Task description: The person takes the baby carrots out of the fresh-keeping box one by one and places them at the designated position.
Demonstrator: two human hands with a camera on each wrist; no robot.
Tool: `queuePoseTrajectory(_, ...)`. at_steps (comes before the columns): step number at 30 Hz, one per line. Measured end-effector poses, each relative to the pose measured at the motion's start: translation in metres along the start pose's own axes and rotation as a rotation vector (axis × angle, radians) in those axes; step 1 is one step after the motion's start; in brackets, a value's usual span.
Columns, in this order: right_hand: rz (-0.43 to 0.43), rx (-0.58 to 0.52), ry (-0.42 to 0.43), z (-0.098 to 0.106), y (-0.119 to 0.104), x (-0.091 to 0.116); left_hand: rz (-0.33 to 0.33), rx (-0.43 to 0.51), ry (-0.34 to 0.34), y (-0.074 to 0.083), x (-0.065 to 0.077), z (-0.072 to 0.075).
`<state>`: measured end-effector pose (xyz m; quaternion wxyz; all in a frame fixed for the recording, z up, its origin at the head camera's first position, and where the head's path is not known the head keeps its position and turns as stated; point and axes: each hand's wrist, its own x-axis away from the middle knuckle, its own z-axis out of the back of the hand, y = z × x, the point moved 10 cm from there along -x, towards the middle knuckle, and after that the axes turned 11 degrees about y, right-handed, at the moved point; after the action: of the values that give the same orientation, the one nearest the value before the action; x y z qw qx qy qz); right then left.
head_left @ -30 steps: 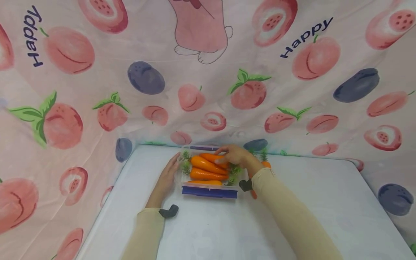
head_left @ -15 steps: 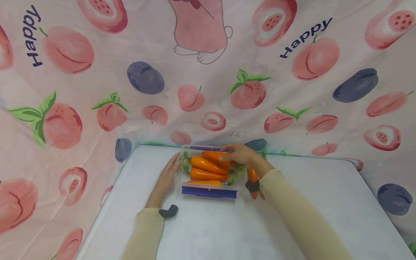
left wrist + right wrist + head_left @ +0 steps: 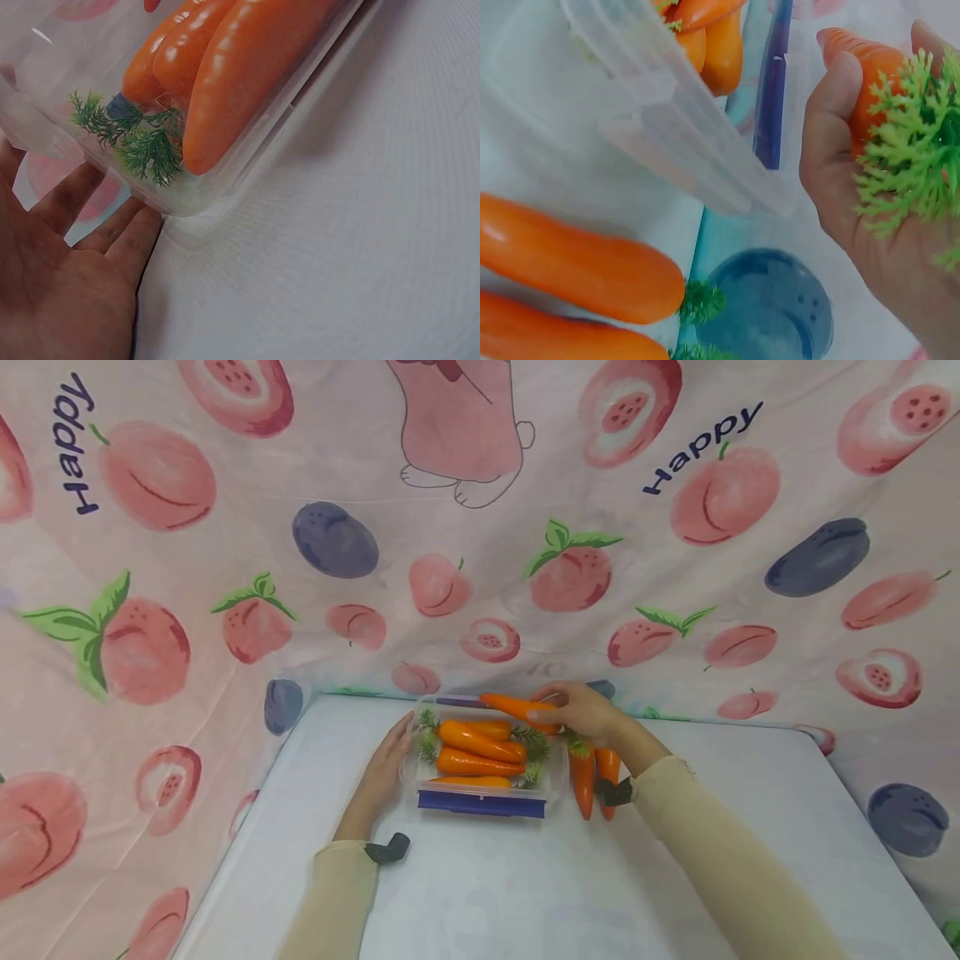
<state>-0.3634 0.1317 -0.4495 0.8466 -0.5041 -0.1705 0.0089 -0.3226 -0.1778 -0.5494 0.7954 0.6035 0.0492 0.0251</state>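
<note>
A clear plastic box (image 3: 557,781) with blue latch flaps holds several orange toy carrots (image 3: 472,763) with green leafy tops. My left hand (image 3: 386,764) lies along the box's left side. In the left wrist view its fingers (image 3: 116,232) reach out fairly straight against the clear wall. Above the box's back right corner, my right hand (image 3: 588,714) grips one carrot (image 3: 513,705), tip pointing left. The right wrist view shows that carrot's frilly green top (image 3: 922,142) hanging over the palm, the thumb pressed on its orange side.
Two more carrots (image 3: 582,785) lie side by side on the white table (image 3: 480,885), just right of the box and partly under my right wrist. A fruit-printed cloth (image 3: 480,585) rises behind the table's back edge.
My right hand has lifted the carrot out of the box, moving it up and to the right. Other carrots and the leaves beneath now show. My left hand stays put.
</note>
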Motion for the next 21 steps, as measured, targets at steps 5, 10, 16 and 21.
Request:
queuePoseTrajectory(5, 0.002, -0.046, 0.007, 0.012, 0.001, 0.007, 0.000, 0.012, -0.003, 0.000, 0.000, 0.000)
queuePoseTrajectory(10, 0.016, -0.067, 0.020, 0.024, 0.003, 0.015, -0.004, 0.020, -0.003, -0.001, 0.000, 0.000)
queuePoseTrajectory(16, 0.024, -0.094, 0.046, 0.040, 0.011, 0.025, -0.005, 0.002, -0.006, -0.002, -0.001, -0.001)
queuePoseTrajectory(21, 0.041, -0.087, 0.088, 0.057, 0.020, 0.033, -0.026, 0.017, -0.008, 0.000, -0.001, -0.001)
